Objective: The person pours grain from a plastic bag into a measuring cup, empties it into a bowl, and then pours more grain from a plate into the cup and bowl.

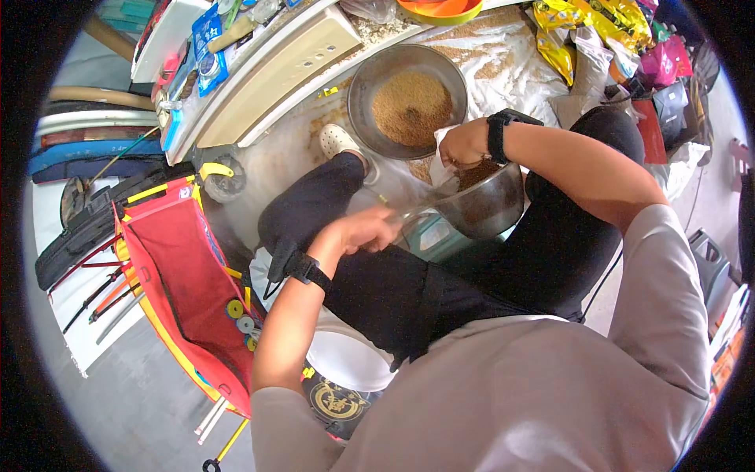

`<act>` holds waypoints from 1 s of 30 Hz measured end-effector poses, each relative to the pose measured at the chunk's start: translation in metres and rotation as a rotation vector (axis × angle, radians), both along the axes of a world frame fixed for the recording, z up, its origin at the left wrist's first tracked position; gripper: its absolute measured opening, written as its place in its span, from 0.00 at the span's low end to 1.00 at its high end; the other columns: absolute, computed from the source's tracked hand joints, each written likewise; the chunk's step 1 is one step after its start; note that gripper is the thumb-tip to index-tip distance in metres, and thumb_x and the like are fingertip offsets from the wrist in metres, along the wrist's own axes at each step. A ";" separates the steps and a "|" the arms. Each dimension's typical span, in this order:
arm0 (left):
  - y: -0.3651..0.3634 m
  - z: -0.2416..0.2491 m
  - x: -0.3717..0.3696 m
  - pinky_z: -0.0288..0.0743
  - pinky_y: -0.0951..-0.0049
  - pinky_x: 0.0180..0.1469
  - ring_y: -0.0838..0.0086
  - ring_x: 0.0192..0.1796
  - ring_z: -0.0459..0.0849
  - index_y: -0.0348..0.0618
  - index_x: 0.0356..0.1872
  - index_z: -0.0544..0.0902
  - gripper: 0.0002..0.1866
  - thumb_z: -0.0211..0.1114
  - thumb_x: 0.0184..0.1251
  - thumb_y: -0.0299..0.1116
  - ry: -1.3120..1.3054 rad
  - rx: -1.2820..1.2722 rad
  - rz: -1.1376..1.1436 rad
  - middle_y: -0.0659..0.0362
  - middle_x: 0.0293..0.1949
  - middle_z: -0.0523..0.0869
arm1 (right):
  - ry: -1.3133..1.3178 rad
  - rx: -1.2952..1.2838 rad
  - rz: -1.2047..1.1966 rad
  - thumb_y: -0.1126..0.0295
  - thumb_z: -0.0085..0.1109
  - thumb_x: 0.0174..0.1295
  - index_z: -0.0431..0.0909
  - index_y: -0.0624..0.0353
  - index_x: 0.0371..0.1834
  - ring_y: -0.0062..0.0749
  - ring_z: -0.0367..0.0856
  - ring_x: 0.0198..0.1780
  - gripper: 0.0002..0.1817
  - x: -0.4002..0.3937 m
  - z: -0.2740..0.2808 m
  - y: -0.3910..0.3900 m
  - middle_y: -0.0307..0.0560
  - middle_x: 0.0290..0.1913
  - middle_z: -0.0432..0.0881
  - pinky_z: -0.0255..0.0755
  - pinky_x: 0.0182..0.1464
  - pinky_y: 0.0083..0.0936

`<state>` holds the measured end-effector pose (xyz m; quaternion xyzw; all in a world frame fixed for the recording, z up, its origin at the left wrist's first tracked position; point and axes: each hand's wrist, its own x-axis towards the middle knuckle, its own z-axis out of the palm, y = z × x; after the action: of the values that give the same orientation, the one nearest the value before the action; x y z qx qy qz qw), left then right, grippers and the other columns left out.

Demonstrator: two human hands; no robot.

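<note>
My left hand [368, 230], slightly blurred, is closed round the end of the handle of a metal pot [503, 206] between my legs. Dark brown grains [479, 191] lie inside this tilted pot. At its upper left rim my right hand [465, 145] grips a white bag [445, 154], whose contents are hidden. Just beyond my right hand, a wide metal basin [363, 126] on the floor holds light brown grains [410, 106] with a darker patch in them.
A red folding frame [169, 259] stands at the left. Below my left leg is a white round container [346, 358]. Plastic sheeting [515, 71] lies beyond the basin, with yellow packets [557, 59] at the upper right. An orange bowl [442, 7] sits at the top.
</note>
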<state>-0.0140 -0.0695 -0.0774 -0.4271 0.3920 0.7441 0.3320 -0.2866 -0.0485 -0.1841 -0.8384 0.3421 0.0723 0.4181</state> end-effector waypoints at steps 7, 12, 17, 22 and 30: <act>0.001 -0.005 0.002 0.51 0.80 0.18 0.84 0.17 0.62 0.46 0.30 0.67 0.13 0.55 0.41 0.18 -0.003 0.077 0.026 0.68 0.21 0.66 | 0.204 0.156 0.085 0.71 0.52 0.50 0.81 0.55 0.53 0.44 0.84 0.44 0.23 0.003 0.019 0.000 0.52 0.41 0.86 0.75 0.42 0.38; 0.002 -0.005 -0.001 0.48 0.80 0.18 0.85 0.17 0.59 0.48 0.29 0.67 0.13 0.54 0.42 0.19 0.033 0.152 0.006 0.69 0.21 0.66 | 0.175 0.256 -0.003 0.71 0.51 0.50 0.82 0.58 0.42 0.43 0.82 0.33 0.16 -0.001 0.028 0.004 0.51 0.32 0.84 0.72 0.34 0.40; 0.001 -0.007 0.000 0.47 0.79 0.18 0.85 0.17 0.57 0.50 0.27 0.66 0.12 0.54 0.41 0.19 0.030 0.165 -0.012 0.70 0.20 0.63 | 0.072 0.286 0.043 0.73 0.50 0.49 0.77 0.60 0.28 0.42 0.77 0.26 0.07 -0.004 0.014 0.001 0.51 0.22 0.78 0.66 0.29 0.43; 0.001 -0.006 -0.001 0.46 0.79 0.18 0.85 0.17 0.56 0.50 0.27 0.65 0.13 0.53 0.40 0.19 -0.027 0.190 0.016 0.71 0.20 0.62 | 0.076 0.204 0.052 0.75 0.50 0.46 0.75 0.61 0.25 0.48 0.75 0.25 0.05 -0.004 0.006 0.005 0.54 0.20 0.75 0.64 0.28 0.44; 0.001 -0.013 -0.002 0.49 0.80 0.18 0.84 0.19 0.60 0.44 0.39 0.69 0.22 0.54 0.36 0.17 -0.089 0.220 0.034 0.69 0.23 0.65 | 0.077 0.127 0.195 0.73 0.53 0.45 0.76 0.62 0.25 0.53 0.75 0.28 0.06 -0.008 -0.008 0.000 0.58 0.23 0.77 0.64 0.31 0.47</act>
<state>-0.0158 -0.0684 -0.0902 -0.4275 0.2856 0.7684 0.3812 -0.2943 -0.0487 -0.1917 -0.8361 0.2695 0.1665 0.4478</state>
